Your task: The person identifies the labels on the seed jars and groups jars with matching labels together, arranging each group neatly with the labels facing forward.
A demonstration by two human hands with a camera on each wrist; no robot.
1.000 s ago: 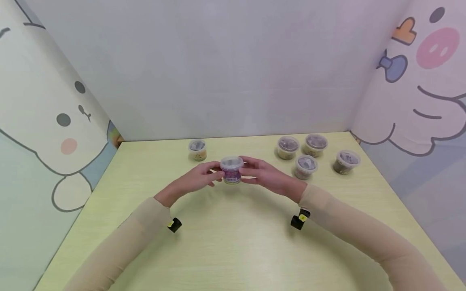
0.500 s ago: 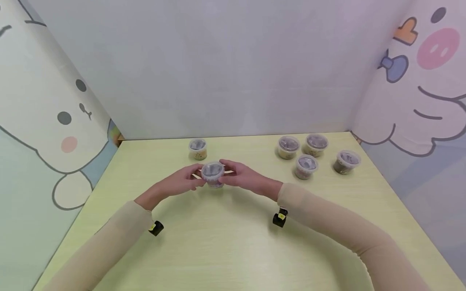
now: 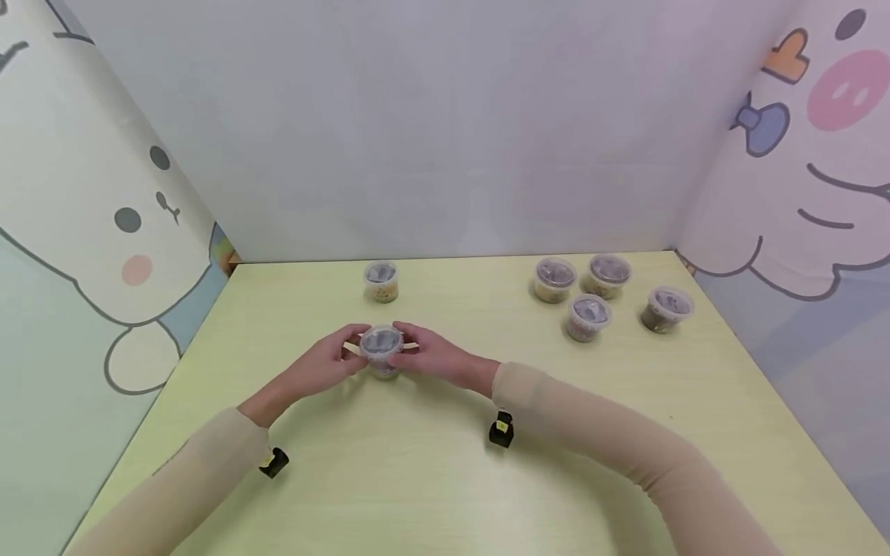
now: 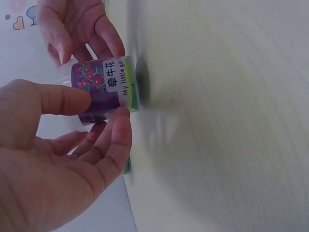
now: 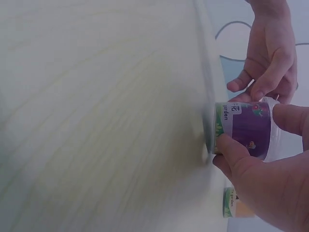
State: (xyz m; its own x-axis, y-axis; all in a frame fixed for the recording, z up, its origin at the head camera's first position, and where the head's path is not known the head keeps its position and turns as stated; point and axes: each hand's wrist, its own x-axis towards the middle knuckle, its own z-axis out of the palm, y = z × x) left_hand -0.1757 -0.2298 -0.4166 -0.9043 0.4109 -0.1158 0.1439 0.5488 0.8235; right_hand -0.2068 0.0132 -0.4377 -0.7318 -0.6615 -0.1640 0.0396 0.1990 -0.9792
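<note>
Hands: we see left hand (image 3: 327, 363) and right hand (image 3: 431, 357) both gripping purple tub (image 3: 381, 349) just above counter (image 3: 445, 463), orange tub (image 3: 381, 281) well behind.

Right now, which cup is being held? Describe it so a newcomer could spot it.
On the yellow-green table, look left of centre, where both hands meet. Between them is the purple-labelled cup with a clear lid. It alone is held and purple-wrapped; the other cups stand untouched along the far edge.

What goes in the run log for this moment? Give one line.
left hand: grips purple-label cup | right hand: grips same cup | cup: at table, contact unclear | five cups apart
</note>
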